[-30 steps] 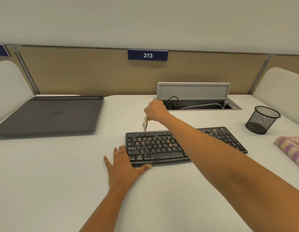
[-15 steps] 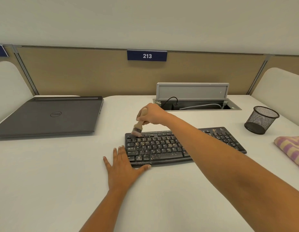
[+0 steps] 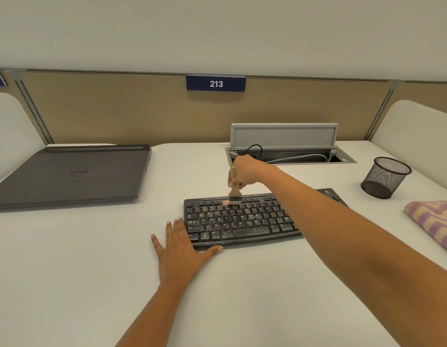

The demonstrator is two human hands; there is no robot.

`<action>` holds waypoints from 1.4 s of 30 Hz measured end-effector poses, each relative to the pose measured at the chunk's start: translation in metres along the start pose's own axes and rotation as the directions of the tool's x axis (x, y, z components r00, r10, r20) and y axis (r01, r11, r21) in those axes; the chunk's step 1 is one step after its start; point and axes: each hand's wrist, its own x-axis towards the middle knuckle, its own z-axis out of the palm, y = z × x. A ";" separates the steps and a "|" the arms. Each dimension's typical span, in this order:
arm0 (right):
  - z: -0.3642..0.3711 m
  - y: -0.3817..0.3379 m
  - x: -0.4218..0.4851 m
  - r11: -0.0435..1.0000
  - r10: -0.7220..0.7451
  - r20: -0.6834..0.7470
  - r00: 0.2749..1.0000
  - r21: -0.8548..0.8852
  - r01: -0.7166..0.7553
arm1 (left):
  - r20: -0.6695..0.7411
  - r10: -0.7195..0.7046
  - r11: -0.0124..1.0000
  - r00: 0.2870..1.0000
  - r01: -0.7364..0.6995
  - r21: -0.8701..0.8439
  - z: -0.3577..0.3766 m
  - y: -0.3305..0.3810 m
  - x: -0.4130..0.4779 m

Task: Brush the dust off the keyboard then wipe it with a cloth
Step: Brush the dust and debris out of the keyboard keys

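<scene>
A black keyboard (image 3: pixel 238 220) speckled with pale dust lies on the white desk (image 3: pixel 92 271). My right hand (image 3: pixel 246 171) grips a small wooden-handled brush (image 3: pixel 234 190), its bristles down on the keyboard's top row, left of the middle. My left hand (image 3: pixel 181 249) lies flat on the desk with fingers spread, thumb against the keyboard's front left corner. My right forearm crosses over the keyboard's right half and hides it. A folded cloth (image 3: pixel 435 221) with purple and yellow stripes lies at the right edge.
A shut dark laptop (image 3: pixel 72 174) sits at the back left. Behind the keyboard is an open cable tray (image 3: pixel 290 156) with its grey lid raised. A black mesh pen cup (image 3: pixel 384 177) stands at the back right. A tan partition runs along the back.
My right hand has brought the brush from above the keyboard's back left corner down onto the top row and moved it rightward. My left hand has stayed put.
</scene>
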 end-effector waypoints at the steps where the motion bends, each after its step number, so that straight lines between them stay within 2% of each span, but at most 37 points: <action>1: -0.001 0.000 0.000 1.000 0.012 -0.014 1.000 0.014 -0.012 | 0.000 0.001 1.000 1.000 -0.001 0.002 0.000 0.000 0.000; 4: -0.004 -0.003 -0.002 0.994 0.050 -0.107 0.993 0.103 -0.039 | -0.006 0.002 1.000 1.000 -0.002 -0.002 0.000 0.000 0.000; 6: -0.002 -0.006 0.002 0.988 0.037 -0.199 0.979 0.157 -0.006 | -0.012 0.001 1.000 1.000 -0.001 -0.013 0.000 0.000 -0.001; 10: 0.010 -0.015 0.002 0.992 0.006 -0.333 0.943 0.124 0.038 | -0.019 0.002 1.000 1.000 -0.003 -0.022 0.000 0.000 -0.001; 16: 0.030 -0.020 0.006 0.995 -0.004 -0.267 0.964 0.091 0.029 | -0.021 0.002 1.000 1.000 -0.002 -0.015 0.000 0.001 -0.001; 21: 0.024 -0.026 0.007 0.999 0.011 -0.154 0.988 0.041 -0.004 | -0.013 0.002 1.000 1.000 -0.002 -0.013 0.000 0.000 0.000; 24: 0.019 -0.027 0.009 0.998 0.018 -0.184 0.983 0.056 -0.008 | -0.011 0.003 1.000 1.000 -0.003 -0.010 0.000 0.000 0.000; 27: 0.018 -0.026 0.010 0.997 -0.010 -0.303 0.953 0.064 0.031 | -0.012 0.002 1.000 1.000 -0.002 -0.016 0.000 0.000 -0.001; 29: 0.022 -0.023 0.011 0.993 -0.002 -0.328 0.945 0.108 0.040 | -0.017 0.003 1.000 1.000 -0.004 -0.017 0.000 0.000 -0.001; 32: 0.029 -0.019 0.013 0.987 0.019 -0.263 0.965 0.159 0.024 | -0.021 0.003 1.000 1.000 -0.003 -0.019 0.000 0.000 -0.001; 36: 0.024 -0.020 0.012 0.992 0.021 -0.133 0.991 0.126 -0.004 | -0.016 0.000 1.000 1.000 0.000 -0.023 -0.001 0.001 -0.001; 38: 0.019 -0.022 0.011 0.994 -0.017 -0.141 0.990 0.102 0.031 | -0.020 0.000 1.000 1.000 -0.001 -0.027 -0.001 0.001 -0.001; 39: 0.019 -0.023 0.011 0.990 -0.050 -0.158 0.986 0.124 0.069 | -0.021 0.002 1.000 1.000 -0.002 -0.025 -0.001 0.000 -0.001; 42: 0.022 -0.024 0.009 0.909 -0.160 -0.152 0.975 0.362 0.206 | -0.026 0.004 1.000 1.000 -0.005 -0.021 0.000 0.000 -0.001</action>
